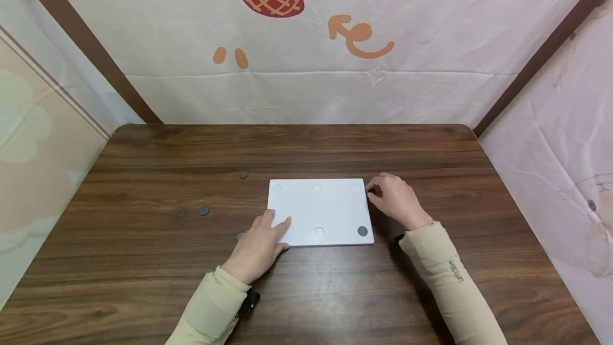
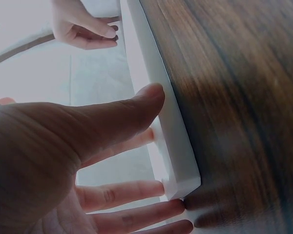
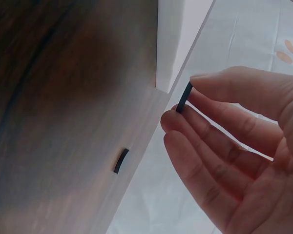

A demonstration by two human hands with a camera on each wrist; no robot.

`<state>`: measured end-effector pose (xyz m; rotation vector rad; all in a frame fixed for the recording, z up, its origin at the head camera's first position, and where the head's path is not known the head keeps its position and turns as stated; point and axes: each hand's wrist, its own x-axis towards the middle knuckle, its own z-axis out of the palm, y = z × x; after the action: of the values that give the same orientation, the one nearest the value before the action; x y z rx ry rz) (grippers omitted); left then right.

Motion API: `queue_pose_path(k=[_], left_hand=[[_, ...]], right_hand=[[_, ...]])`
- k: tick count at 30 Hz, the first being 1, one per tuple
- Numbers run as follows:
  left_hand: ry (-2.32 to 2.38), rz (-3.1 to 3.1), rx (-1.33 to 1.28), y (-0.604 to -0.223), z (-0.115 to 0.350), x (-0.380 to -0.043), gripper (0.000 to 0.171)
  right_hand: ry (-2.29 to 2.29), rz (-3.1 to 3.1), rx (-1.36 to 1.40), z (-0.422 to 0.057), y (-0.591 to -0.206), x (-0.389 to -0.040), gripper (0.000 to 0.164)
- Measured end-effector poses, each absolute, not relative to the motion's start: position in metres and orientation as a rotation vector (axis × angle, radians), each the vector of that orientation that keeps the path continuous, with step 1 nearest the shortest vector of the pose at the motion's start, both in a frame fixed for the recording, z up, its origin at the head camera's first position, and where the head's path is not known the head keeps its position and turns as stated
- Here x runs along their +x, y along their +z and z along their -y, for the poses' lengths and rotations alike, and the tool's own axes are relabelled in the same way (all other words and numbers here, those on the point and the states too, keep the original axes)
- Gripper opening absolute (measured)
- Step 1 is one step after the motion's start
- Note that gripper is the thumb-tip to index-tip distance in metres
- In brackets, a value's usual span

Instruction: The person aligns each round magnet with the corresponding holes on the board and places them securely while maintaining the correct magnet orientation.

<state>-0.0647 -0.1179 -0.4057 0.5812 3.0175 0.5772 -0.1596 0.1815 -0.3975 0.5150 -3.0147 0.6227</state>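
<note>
A white rectangular board (image 1: pixel 318 210) with shallow round recesses lies on the table. A dark grey disc (image 1: pixel 362 231) sits in its near right recess. My left hand (image 1: pixel 257 246) rests at the board's near left corner with fairly straight fingers, the thumb (image 2: pixel 149 100) touching the front edge. It covers that corner. My right hand (image 1: pixel 395 199) is at the far right corner, pinching a thin dark disc (image 3: pixel 184 97) between thumb and fingertips, edge-on in the right wrist view. Another disc (image 3: pixel 121 161) lies on the table below that hand.
Left of the board lie a disc (image 1: pixel 243 174) towards the back, a second disc (image 1: pixel 204 210) farther left, and a third disc (image 1: pixel 240 236) partly hidden by my left hand. The wooden table (image 1: pixel 306 148) ends at a printed cloth wall (image 1: pixel 306 95).
</note>
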Motion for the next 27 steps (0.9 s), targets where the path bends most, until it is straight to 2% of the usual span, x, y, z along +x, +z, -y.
queue_pose_path(k=[27], left_hand=[[0.577, -3.05, 0.62, -0.409, 0.118, -0.064, 0.043]], right_hand=[[0.632, 2.983, 0.637, -0.157, -0.406, -0.175, 0.011]])
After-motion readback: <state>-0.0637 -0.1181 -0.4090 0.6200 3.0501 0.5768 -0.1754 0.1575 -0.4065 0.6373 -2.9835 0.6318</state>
